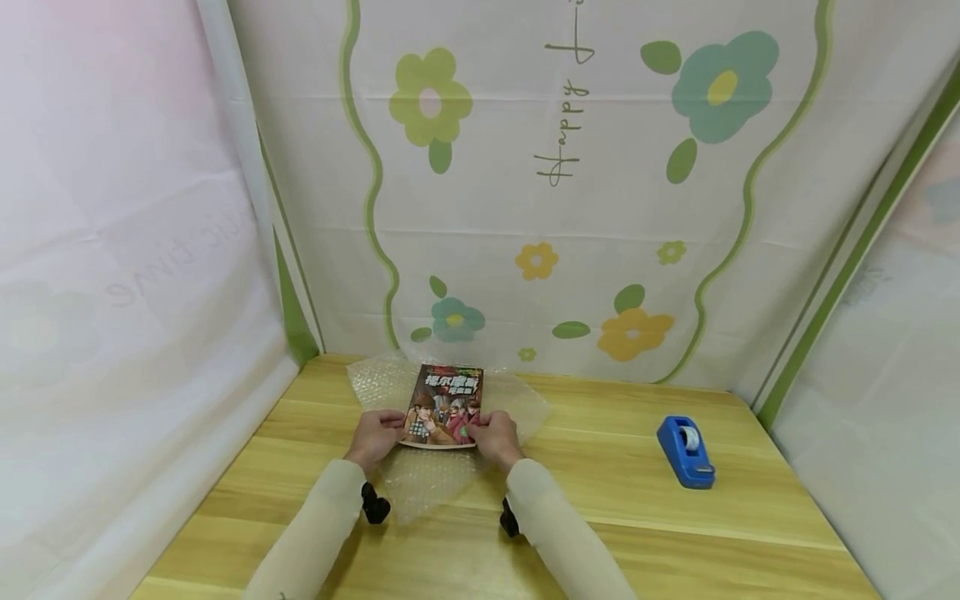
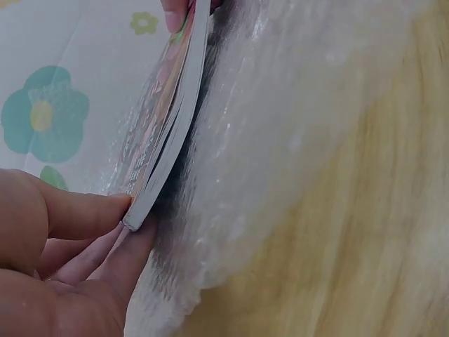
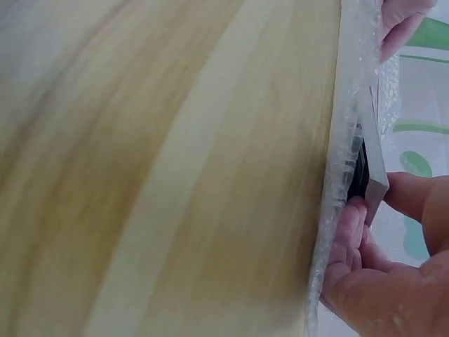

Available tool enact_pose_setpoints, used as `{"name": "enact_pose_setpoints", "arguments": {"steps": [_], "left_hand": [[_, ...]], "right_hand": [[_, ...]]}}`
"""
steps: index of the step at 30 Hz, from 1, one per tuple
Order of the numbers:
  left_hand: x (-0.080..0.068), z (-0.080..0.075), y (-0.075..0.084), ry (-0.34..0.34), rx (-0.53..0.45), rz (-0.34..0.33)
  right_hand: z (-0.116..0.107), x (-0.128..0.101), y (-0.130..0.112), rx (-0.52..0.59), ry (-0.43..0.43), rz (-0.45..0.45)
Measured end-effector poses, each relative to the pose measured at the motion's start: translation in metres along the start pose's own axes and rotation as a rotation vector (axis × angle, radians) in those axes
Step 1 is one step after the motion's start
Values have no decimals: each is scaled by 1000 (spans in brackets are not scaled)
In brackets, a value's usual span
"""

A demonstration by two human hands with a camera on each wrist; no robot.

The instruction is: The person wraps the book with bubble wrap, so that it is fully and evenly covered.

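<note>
Head view: a light wooden table fills the lower half of the frame, enclosed by white flower-printed cloth walls.

At lower centre-left, the left hand grips the near left corner of a thin paperback book with a dark illustrated cover. The left wrist view confirms this: thumb above, fingers beneath, pinching the corner where the page edges show. The book sits over a sheet of clear bubble wrap, which spreads flat on the table beyond the book on all sides, one flap reaching towards the near edge between the two cream sleeves.

Just right of centre, the right hand clamps the book's near right corner. In the right wrist view its thumb lies on the cover and its fingers curl under. The book's near edge appears raised slightly off the wrap; how far it is lifted cannot be judged.

At middle right, well apart from the hands, a blue plastic tape dispenser stands untouched on the table.

Assessment: the book is placed on the wrap. No part of the wrap is folded over it and no tape is applied. Wrapping and sealing appear wholly outstanding.
</note>
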State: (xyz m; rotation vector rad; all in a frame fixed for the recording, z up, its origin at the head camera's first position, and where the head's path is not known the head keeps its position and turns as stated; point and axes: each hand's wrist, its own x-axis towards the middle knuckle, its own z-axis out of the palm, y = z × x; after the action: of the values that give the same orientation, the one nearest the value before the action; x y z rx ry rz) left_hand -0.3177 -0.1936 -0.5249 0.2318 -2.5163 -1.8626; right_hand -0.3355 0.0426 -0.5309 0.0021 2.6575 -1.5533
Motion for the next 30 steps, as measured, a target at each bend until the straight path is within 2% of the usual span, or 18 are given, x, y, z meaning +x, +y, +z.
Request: {"name": "enact_pose_setpoints", "arguments": {"steps": [13, 22, 26, 30], "left_hand": [[4, -5, 11, 27, 357, 119], [1, -8, 16, 28, 534, 190], [-1, -11, 17, -11, 582, 227], [-2, -15, 17, -84, 615, 268]], "right_hand": [[-3, 1, 0, -30, -12, -13], [-7, -1, -2, -75, -16, -61], [-16, -7, -3, -122, -31, -71], [-31, -15, -7, -164, -106, -99]]}}
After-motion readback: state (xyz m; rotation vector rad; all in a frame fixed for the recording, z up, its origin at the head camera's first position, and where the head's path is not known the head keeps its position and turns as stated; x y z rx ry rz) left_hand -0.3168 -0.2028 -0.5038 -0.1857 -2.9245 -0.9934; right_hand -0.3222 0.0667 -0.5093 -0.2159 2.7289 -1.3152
